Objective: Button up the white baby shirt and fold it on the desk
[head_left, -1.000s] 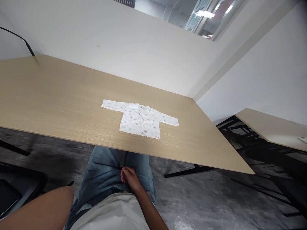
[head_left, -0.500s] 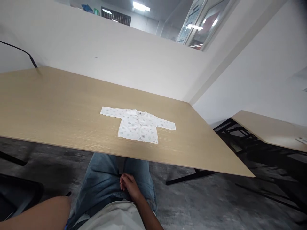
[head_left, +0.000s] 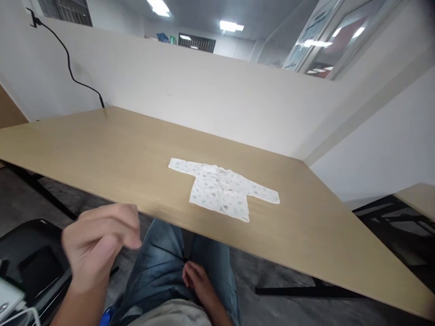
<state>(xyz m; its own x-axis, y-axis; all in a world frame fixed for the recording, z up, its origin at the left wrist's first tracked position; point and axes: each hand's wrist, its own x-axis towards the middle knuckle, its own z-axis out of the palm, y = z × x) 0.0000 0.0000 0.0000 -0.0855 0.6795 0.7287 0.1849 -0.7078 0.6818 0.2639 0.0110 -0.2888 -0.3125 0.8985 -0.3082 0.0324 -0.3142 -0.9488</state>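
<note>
A small white baby shirt [head_left: 222,188] with a scattered print lies flat on the wooden table [head_left: 136,149], its sleeves spread out to both sides and its front facing up. My left hand [head_left: 102,237] is raised at the lower left, near the table's front edge and apart from the shirt. Its fingers are curled inward, slightly blurred, and I see nothing in them. Down on my lap rests my right hand [head_left: 197,276], fingers loosely curled and closed, with nothing visible in it. Neither hand touches the shirt.
A black bendable stand [head_left: 70,63] rises at the table's back left corner. White partitions [head_left: 210,99] border the back and right. A black chair [head_left: 41,253] stands at lower left, beside a white device [head_left: 10,296] with a cable. Another table [head_left: 418,199] is at far right.
My left hand has come up into view at the lower left. The camera view has shifted, so the table and shirt appear farther right. My right hand stays on my lap.
</note>
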